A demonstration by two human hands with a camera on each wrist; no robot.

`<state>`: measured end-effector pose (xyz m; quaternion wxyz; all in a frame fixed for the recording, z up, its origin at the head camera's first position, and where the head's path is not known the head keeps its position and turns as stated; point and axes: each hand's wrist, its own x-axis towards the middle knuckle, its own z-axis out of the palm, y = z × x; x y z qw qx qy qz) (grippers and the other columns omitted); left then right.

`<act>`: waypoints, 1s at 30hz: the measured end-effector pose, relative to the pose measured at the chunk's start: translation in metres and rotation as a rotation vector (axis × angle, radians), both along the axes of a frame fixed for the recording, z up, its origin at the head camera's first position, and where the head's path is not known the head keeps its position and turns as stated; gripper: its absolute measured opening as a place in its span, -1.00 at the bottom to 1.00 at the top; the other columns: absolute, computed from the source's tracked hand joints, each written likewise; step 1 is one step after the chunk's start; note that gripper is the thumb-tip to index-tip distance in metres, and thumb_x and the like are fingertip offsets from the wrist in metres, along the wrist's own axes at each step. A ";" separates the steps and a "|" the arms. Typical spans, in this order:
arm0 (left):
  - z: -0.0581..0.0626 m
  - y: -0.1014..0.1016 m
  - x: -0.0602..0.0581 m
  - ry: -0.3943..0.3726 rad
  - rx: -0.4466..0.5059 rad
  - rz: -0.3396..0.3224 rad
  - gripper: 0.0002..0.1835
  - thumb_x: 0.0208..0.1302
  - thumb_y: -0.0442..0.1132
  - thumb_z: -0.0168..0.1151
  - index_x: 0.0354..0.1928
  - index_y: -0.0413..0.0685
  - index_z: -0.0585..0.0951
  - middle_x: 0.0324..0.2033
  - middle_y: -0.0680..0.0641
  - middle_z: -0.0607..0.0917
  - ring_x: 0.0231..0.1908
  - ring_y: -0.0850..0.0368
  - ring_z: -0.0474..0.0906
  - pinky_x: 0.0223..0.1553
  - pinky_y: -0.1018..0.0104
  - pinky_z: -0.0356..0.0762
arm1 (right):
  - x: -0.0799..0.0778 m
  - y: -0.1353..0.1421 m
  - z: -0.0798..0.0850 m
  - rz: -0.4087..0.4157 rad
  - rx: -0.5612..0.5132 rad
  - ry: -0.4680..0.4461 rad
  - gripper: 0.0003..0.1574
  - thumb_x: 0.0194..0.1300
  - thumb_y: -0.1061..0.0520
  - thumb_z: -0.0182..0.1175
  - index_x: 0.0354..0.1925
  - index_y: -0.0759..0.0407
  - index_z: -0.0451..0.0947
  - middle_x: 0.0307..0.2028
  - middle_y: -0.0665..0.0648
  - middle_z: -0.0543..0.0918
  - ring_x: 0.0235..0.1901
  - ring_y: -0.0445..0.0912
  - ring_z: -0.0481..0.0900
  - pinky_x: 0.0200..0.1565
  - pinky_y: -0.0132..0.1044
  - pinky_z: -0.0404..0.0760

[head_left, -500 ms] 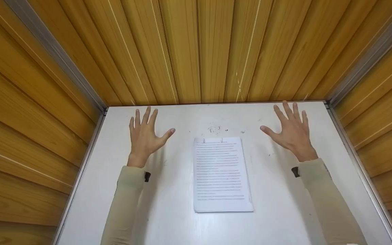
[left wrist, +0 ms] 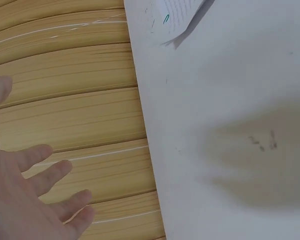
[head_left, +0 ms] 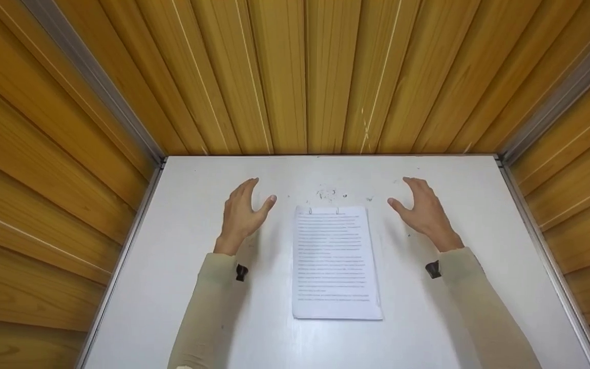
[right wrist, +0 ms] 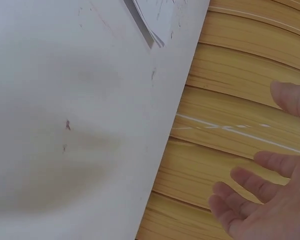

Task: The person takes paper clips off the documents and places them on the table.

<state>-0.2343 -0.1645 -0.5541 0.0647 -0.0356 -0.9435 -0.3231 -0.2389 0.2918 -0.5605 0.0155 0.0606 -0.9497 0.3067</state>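
Note:
A stack of printed paper sheets (head_left: 332,261) lies on the white table, with two paper clips at its top edge. To its left, my left hand (head_left: 241,218) hovers above the table with thumb apart from the loosely bent fingers. On the other side, my right hand (head_left: 425,212) is held in much the same way. Neither hand touches the paper, and both palms hold nothing. The left wrist view shows the left hand (left wrist: 35,185) with fingers spread, and a corner of the paper with a green clip. In the right wrist view, the right hand (right wrist: 270,185) has relaxed fingers.
The white table (head_left: 146,307) has dark scuff marks beyond the paper's top edge. Wood-patterned panels (head_left: 325,77) wall in its back and both sides, with grey metal strips (head_left: 100,87) at the corners. Both wrists carry a small black device (head_left: 242,272) at the sleeve.
Both hands have moved inward toward the paper and slightly nearer the body. Their fingers, spread wide before, are now closer together and gently bent. The paper lies still.

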 end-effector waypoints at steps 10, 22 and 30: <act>-0.027 0.019 0.002 -0.163 0.216 0.036 -0.12 0.48 0.38 0.15 0.62 0.01 0.32 0.59 -0.15 0.36 0.59 -0.20 0.25 0.55 -0.19 0.23 | 0.000 -0.022 -0.029 -0.022 -0.199 -0.088 -0.15 0.63 -0.12 0.15 0.57 0.36 0.21 0.42 0.45 0.42 0.39 0.37 0.45 0.35 0.26 0.49; -0.060 0.045 0.003 -0.256 0.404 0.068 -0.22 0.53 0.23 0.21 0.58 -0.09 0.36 0.47 -0.22 0.49 0.42 -0.31 0.48 0.40 -0.16 0.46 | 0.003 -0.052 -0.062 -0.105 -0.348 -0.226 -0.24 0.64 -0.07 0.14 0.55 0.33 0.26 0.37 0.42 0.51 0.37 0.30 0.52 0.34 0.18 0.53; -0.075 0.062 0.004 -0.290 0.424 0.081 -0.30 0.56 0.07 0.23 0.53 -0.21 0.39 0.36 -0.25 0.59 0.25 -0.18 0.61 0.28 -0.05 0.58 | 0.004 -0.068 -0.074 -0.128 -0.347 -0.256 -0.31 0.63 0.02 0.15 0.51 0.35 0.30 0.29 0.39 0.56 0.34 0.26 0.56 0.31 0.12 0.55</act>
